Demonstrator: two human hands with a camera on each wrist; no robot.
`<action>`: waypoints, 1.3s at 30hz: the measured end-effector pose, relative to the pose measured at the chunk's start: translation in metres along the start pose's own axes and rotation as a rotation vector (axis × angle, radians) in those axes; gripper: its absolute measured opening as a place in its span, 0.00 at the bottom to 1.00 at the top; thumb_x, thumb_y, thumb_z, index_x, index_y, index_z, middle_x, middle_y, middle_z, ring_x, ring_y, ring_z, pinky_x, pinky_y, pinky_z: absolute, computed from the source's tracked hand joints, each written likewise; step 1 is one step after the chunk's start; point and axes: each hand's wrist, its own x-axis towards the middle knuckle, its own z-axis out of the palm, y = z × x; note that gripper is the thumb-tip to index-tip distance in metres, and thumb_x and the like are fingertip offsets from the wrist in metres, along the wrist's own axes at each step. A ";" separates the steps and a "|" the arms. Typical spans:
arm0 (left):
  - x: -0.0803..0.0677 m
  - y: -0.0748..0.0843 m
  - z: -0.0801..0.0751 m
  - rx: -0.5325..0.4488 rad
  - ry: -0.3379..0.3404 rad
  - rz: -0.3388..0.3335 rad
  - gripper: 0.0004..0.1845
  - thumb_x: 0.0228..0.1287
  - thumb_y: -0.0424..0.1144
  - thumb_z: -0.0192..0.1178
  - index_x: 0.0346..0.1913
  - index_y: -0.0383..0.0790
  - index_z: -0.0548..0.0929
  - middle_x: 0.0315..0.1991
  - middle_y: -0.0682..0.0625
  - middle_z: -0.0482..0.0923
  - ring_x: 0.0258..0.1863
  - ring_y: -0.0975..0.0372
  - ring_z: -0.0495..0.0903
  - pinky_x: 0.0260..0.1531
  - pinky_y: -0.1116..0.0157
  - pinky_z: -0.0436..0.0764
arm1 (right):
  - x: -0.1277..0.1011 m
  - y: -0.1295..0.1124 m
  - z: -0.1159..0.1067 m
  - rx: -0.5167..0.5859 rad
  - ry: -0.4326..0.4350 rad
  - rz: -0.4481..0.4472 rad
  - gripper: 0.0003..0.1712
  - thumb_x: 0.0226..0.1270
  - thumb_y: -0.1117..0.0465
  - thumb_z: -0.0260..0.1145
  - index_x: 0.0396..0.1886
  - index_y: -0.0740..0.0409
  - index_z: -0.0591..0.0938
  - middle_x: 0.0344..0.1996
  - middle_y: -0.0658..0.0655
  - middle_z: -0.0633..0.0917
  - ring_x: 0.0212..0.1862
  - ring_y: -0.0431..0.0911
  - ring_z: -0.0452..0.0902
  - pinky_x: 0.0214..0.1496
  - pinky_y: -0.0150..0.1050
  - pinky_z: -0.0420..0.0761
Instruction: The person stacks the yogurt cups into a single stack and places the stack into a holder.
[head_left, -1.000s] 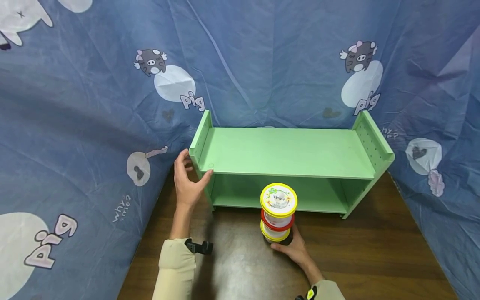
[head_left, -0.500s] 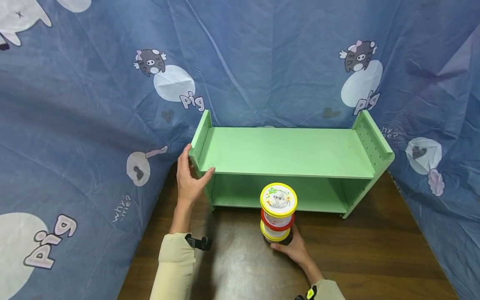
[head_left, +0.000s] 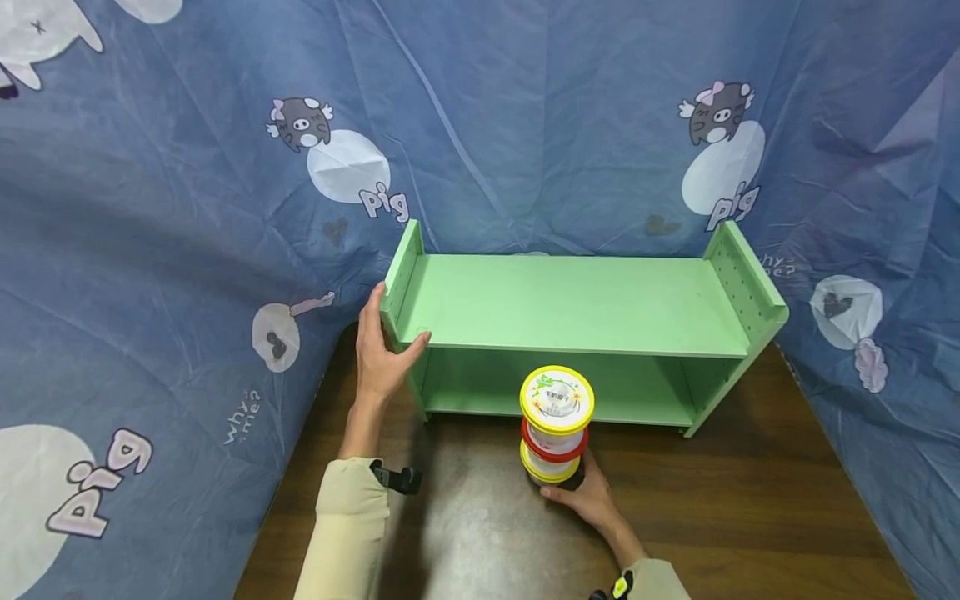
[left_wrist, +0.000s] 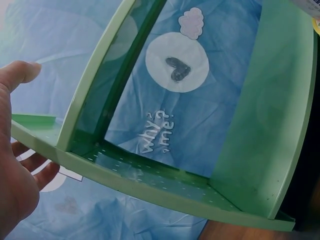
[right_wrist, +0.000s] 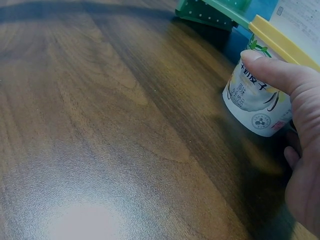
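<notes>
A pale green two-tier shelf unit (head_left: pixel 570 304) stands on the wooden table. My left hand (head_left: pixel 380 367) is at its left side panel, with fingers along the outer side and the thumb spread toward the front edge. The left wrist view shows that thumb raised off the panel and the fingertips (left_wrist: pixel 47 175) behind it. In front of the unit rises an upright stack of three round lidded cups (head_left: pixel 557 400), their lids yellow, red and yellow from the top. My right hand (head_left: pixel 596 500) holds the bottom cup (right_wrist: pixel 255 100), thumb across its printed side below the yellow lid.
Blue cloth (head_left: pixel 480 125) with pig prints hangs behind and at both sides of the table (head_left: pixel 712 508). The shelf unit has raised end panels, the right one (head_left: pixel 742 271) dotted with holes. Its lower shelf (head_left: pixel 465 400) lies behind the stack.
My left hand has slid a little forward and up along the shelf unit's left side panel. The right hand and the stacked cups have stayed in place.
</notes>
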 end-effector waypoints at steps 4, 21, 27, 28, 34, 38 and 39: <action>0.001 -0.001 0.001 0.014 -0.001 0.026 0.50 0.48 0.39 0.72 0.74 0.43 0.59 0.70 0.39 0.64 0.70 0.49 0.63 0.69 0.48 0.62 | 0.000 0.000 0.001 0.004 0.001 -0.007 0.66 0.41 0.47 0.81 0.76 0.55 0.52 0.70 0.65 0.67 0.72 0.61 0.62 0.72 0.62 0.61; 0.000 -0.016 0.010 0.041 0.032 0.083 0.49 0.48 0.36 0.70 0.73 0.38 0.57 0.71 0.37 0.63 0.71 0.47 0.63 0.70 0.50 0.62 | 0.000 -0.003 0.004 0.016 0.007 -0.031 0.63 0.42 0.51 0.81 0.75 0.56 0.55 0.69 0.64 0.69 0.72 0.60 0.63 0.72 0.62 0.59; 0.001 -0.021 0.013 0.041 0.056 0.088 0.48 0.48 0.34 0.70 0.73 0.39 0.57 0.71 0.38 0.63 0.70 0.47 0.64 0.70 0.50 0.63 | 0.000 -0.003 0.006 0.009 0.003 -0.015 0.63 0.43 0.50 0.81 0.75 0.56 0.55 0.69 0.64 0.69 0.72 0.60 0.63 0.72 0.62 0.60; 0.001 -0.021 0.014 0.041 0.060 0.090 0.48 0.48 0.34 0.70 0.73 0.39 0.57 0.71 0.38 0.63 0.70 0.47 0.64 0.70 0.50 0.63 | 0.000 -0.003 0.006 0.008 0.004 -0.015 0.63 0.42 0.50 0.81 0.75 0.56 0.55 0.69 0.64 0.69 0.71 0.60 0.63 0.72 0.62 0.60; 0.000 -0.026 0.018 0.051 0.080 0.107 0.47 0.49 0.33 0.69 0.73 0.39 0.57 0.70 0.37 0.63 0.70 0.46 0.64 0.69 0.49 0.64 | 0.000 -0.003 0.008 0.013 0.017 -0.022 0.63 0.41 0.49 0.82 0.74 0.56 0.56 0.68 0.64 0.71 0.70 0.60 0.65 0.72 0.61 0.61; 0.000 -0.027 0.020 0.057 0.091 0.121 0.46 0.50 0.33 0.69 0.72 0.38 0.57 0.70 0.36 0.64 0.69 0.45 0.65 0.68 0.48 0.65 | 0.001 -0.003 0.009 0.015 0.027 -0.029 0.61 0.41 0.49 0.82 0.73 0.55 0.57 0.67 0.63 0.71 0.70 0.59 0.65 0.71 0.61 0.62; 0.000 -0.026 0.020 0.058 0.093 0.124 0.46 0.50 0.33 0.68 0.72 0.38 0.57 0.70 0.36 0.64 0.69 0.45 0.65 0.67 0.48 0.65 | 0.001 -0.002 0.009 0.018 0.029 -0.031 0.61 0.41 0.50 0.82 0.73 0.55 0.58 0.67 0.63 0.71 0.70 0.59 0.65 0.71 0.61 0.62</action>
